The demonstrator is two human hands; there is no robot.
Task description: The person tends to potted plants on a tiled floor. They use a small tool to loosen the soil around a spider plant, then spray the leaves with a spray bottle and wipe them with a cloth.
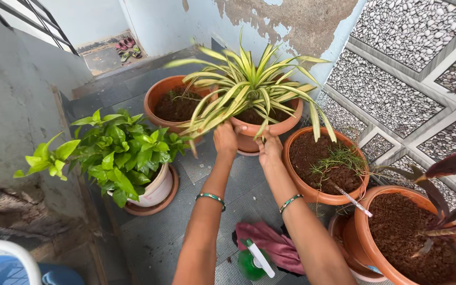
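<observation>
While both arms are reaching forward over the grey floor (149, 237), the head camera is looking down on a cluster of clay pots. The left hand (226, 139) is curling around the near rim of the striped-leaf plant's pot (281, 126), fingers bent and pressing on the rim under the drooping leaves. The right hand (270, 149) is gripping the same rim just beside it, fingers wrapped upward onto the edge; how far they are closing behind the rim is hidden by the leaves. Each wrist is wearing a green bangle (210, 198). That pot is standing on the floor near the peeling blue wall (270, 21), between a soil-filled pot (174, 103) on the left and a wide pot with a thin feathery sprout (320, 166) on the right. A bushy green plant (120, 150) in a pale pot is sitting further left on a saucer. At the lower right, a large pot with dark red leaves (397, 232) is filling the corner. Between the forearms, a green spray bottle (252, 261) is lying against a maroon cloth (270, 243). Sandals (126, 46) are resting far back on a landing.
</observation>
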